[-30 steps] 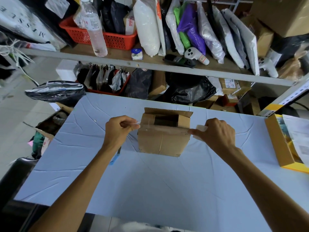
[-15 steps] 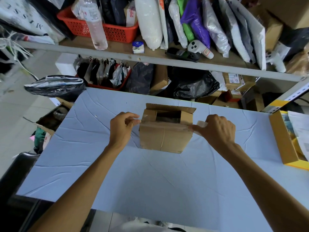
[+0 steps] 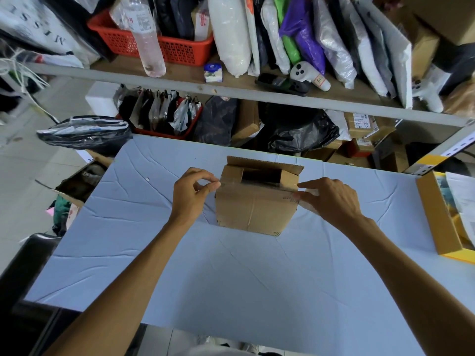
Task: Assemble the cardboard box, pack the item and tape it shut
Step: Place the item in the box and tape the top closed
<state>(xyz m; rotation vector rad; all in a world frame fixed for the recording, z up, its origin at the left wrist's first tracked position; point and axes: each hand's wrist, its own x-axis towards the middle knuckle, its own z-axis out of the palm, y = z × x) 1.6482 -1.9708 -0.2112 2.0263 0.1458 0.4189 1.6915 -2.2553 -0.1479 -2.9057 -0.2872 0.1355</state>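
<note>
- Cardboard box (image 3: 254,209): it stands on the pale blue table (image 3: 257,278), about midway across and toward the far edge, directly between my two hands.
- Box top: it is open. The far flap stands up, the two short side flaps are folded inward, and the inside between them is dark, so I cannot tell what it contains.
- Clear tape (image 3: 257,185): a glossy strip lies along the upper front edge of the box, running from the left corner to the right corner.
- Left hand (image 3: 190,201): it is just beside the box's left wall. My thumb and forefinger tips (image 3: 214,186) are pinched together on the left end of the tape at the upper left corner, and the other fingers are curled above them.
- Right hand (image 3: 334,201): it is at the box's right wall, with the fingers nearly straight and slightly spread. The fingertips (image 3: 302,186) rest against the upper right corner, where a translucent length of tape hangs down the side beneath them. My thumb is hidden.
- Yellow tray (image 3: 434,217): it sits at the right edge of the table, well apart from the box, with papers (image 3: 462,199) in it.
- Shelf (image 3: 180,80) beyond the table: it carries a red basket (image 3: 177,48), a plastic bottle (image 3: 147,44) leaning in front of it, and a white controller (image 3: 305,73).
- Black bag (image 3: 300,132): it lies under the shelf, behind the table's far edge.
</note>
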